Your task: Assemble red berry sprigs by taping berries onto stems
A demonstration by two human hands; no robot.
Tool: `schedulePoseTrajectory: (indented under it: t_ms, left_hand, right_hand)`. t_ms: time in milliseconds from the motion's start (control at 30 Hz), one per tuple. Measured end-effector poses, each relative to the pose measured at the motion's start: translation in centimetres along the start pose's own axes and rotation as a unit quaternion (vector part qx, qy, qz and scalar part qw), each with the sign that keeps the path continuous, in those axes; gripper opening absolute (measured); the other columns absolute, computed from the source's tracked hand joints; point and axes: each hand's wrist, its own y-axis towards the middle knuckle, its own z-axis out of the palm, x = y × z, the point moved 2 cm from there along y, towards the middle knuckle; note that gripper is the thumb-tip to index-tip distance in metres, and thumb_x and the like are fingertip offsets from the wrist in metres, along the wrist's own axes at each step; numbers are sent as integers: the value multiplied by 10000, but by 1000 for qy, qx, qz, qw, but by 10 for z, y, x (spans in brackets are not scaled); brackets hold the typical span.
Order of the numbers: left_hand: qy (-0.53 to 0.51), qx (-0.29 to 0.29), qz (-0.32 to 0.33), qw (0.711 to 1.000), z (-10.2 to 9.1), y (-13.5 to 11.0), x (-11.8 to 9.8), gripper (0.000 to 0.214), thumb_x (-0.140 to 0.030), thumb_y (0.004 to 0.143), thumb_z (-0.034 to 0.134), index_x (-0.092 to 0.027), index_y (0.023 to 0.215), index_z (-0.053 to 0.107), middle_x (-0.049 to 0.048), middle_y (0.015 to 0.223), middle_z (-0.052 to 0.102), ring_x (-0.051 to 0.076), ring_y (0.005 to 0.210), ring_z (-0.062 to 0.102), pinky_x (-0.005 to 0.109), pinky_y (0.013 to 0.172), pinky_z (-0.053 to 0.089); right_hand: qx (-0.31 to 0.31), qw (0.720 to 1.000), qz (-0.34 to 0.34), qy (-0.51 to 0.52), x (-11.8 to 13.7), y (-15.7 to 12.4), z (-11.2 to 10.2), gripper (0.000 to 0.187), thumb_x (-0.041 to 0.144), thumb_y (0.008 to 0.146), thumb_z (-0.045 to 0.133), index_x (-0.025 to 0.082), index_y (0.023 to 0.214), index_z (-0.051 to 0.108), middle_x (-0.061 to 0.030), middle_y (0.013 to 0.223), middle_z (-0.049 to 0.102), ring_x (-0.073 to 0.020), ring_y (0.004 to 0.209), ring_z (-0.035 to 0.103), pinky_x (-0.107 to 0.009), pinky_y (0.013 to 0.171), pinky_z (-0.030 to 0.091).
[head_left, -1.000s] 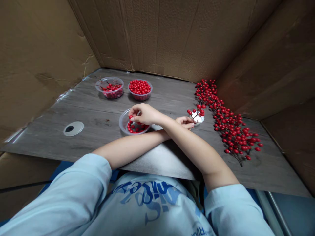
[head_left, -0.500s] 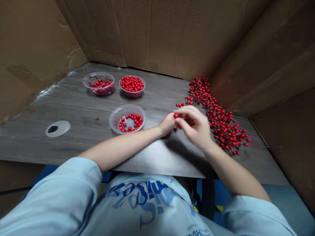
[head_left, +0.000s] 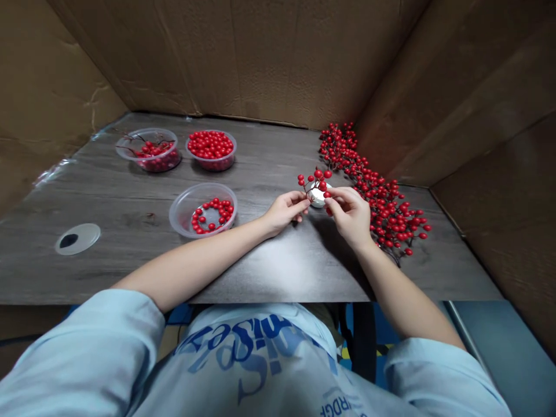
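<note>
A small sprig of red berries (head_left: 313, 179) stands up between my two hands over a small white round object (head_left: 318, 196) on the grey table (head_left: 269, 272). My left hand (head_left: 284, 211) pinches the sprig's stem from the left. My right hand (head_left: 351, 214) pinches a berry on the sprig's right side. To the left, a clear plastic bowl (head_left: 182, 208) holds a ring of loose red berries. A long pile of berry branches (head_left: 377, 194) lies just right of my right hand.
Two more clear bowls stand at the back left: one with berries and bare twigs (head_left: 150, 150), one full of loose berries (head_left: 211, 147). A round cable hole (head_left: 77, 238) sits at the left. Cardboard walls (head_left: 269, 58) enclose the table on three sides.
My right hand left the near bowl, where it reached across my left arm, and came to the sprig at the right. Both hands now pinch the sprig. The view shifted leftward.
</note>
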Motion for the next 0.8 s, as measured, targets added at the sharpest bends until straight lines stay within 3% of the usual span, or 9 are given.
schedulePoseTrajectory:
  t_ms: [533, 800]
  left_hand:
    - [18, 42, -25, 999, -2, -3, 0, 338, -376, 655, 718, -120, 759, 523, -43, 586, 510, 30, 489, 454, 148, 446, 362]
    - [5, 53, -34, 998, -2, -5, -4, 325, -351, 643, 722, -118, 766, 532, -38, 599, 511, 39, 508, 465, 157, 446, 358]
  right_hand:
    - [26, 999, 24, 20, 1, -6, 5, 83, 210, 754, 610, 185, 785, 683, -45, 826, 637, -157, 741, 606, -286, 618, 504]
    - [30, 987, 103, 120, -4, -7, 8, 90, 245, 703, 655, 180, 762, 676, -19, 779, 623, -104, 559, 555, -244, 480, 453]
